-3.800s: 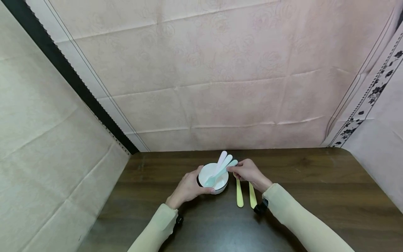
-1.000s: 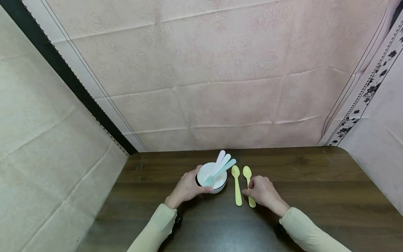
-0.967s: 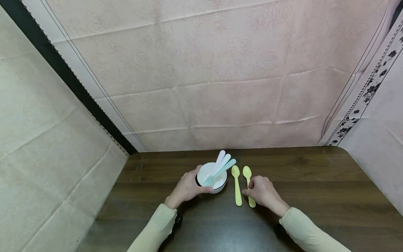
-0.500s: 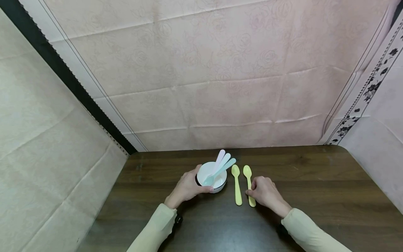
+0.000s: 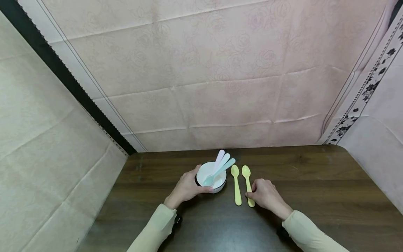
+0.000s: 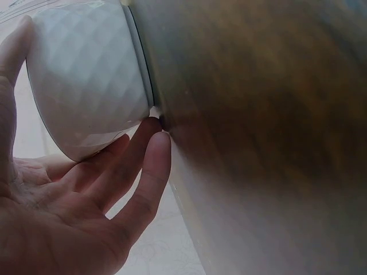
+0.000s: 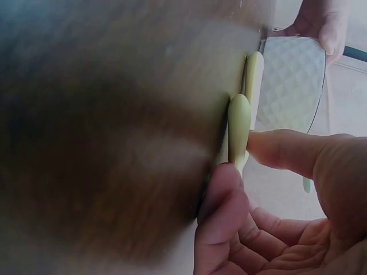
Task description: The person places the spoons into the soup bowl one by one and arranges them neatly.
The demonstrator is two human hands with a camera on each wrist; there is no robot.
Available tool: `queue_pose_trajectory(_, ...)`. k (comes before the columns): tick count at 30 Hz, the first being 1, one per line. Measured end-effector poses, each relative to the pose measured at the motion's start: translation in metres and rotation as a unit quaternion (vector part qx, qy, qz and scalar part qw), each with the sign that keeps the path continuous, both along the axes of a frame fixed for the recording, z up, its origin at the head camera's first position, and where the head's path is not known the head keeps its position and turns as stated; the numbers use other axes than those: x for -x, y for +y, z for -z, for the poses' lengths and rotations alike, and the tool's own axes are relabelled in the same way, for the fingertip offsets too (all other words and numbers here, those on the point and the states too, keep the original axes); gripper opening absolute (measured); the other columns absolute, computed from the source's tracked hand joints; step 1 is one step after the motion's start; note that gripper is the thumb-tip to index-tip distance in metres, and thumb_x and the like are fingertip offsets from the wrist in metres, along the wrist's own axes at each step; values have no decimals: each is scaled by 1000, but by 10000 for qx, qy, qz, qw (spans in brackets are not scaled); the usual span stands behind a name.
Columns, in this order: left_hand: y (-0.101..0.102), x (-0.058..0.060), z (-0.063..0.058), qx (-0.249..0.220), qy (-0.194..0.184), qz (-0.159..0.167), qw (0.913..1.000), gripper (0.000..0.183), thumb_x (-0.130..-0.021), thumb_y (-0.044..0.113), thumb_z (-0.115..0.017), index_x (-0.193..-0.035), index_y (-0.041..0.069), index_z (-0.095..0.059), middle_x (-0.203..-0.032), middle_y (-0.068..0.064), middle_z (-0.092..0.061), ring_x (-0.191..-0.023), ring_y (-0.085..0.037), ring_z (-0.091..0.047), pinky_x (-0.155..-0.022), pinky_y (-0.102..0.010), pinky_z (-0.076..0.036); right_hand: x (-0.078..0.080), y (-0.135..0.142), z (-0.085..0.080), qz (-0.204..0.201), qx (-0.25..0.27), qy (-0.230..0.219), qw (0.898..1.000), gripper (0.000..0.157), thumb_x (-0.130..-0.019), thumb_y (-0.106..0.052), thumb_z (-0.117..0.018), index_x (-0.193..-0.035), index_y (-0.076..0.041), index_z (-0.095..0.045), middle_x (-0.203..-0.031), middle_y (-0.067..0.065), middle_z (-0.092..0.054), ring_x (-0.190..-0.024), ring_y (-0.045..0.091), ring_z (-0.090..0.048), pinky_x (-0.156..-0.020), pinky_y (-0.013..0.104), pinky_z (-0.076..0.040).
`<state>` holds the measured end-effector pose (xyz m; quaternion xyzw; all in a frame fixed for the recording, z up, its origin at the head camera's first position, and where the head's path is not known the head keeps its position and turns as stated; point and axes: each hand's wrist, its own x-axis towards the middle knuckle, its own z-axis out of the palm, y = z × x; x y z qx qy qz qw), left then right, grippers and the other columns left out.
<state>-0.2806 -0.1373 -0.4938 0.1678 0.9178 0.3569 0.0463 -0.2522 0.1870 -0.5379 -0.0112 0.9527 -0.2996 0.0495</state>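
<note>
My left hand (image 5: 186, 189) holds a white bowl (image 6: 86, 74) from its left side, the thumb at the near rim. The bowl has a faceted outer wall and a dark rim line. Leaning in it are three spoons: a lilac spoon (image 5: 219, 158), a pale blue spoon (image 5: 225, 161) and a teal spoon (image 5: 226, 167), handles pointing up and right. My right hand (image 5: 267, 196) pinches the handle of the right yellow spoon (image 5: 246, 172) between thumb and index finger. Just left of it lies a second yellow spoon (image 5: 237, 187), bowl end away from me.
The dark wooden table (image 5: 315, 196) reaches back to a pale floral cloth wall (image 5: 220, 87). More cloth hangs at the left (image 5: 63, 157) and right sides. A black strip (image 5: 72, 82) runs down the left corner.
My right hand has gone from the teal spoon in the bowl to the right yellow spoon, whose tip has lately shifted slightly left. The left hand stays on the bowl.
</note>
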Motion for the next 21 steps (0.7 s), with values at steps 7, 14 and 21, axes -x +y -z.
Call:
queue_pose_trajectory(7, 0, 0, 1, 20, 17, 6, 10000, 91, -80, 57, -94, -153, 22, -54, -129, -3, -74, -102, -18, -66, -93, -40, -54, -2, -1, -5, 18, 94, -82, 9999, 30, -87, -30, -91, -75, -14, -68, -71, -1, -63, -64, 16, -55, -59, 31, -42)
queue_pose_trajectory(14, 0, 1, 1, 46, 9, 3, 10000, 93, -80, 59, -94, -154, 21, -53, -129, -3, -74, -99, -17, -65, -91, -39, -55, 1, 3, 6, -70, 45, 13, 10000, 31, -87, -36, -91, -76, -16, -70, -71, -4, -64, -63, 14, -55, -58, 29, -42)
queue_pose_trajectory(21, 0, 1, 0, -4, 2, 16, 10000, 92, -80, 58, -94, -154, 22, -54, -129, -2, -74, -98, -17, -65, -90, -39, -55, -8, 1, -2, -71, 76, -40, 9999, 32, -86, -35, -92, -73, -16, -69, -69, -3, -62, -62, 15, -53, -57, 30, -41)
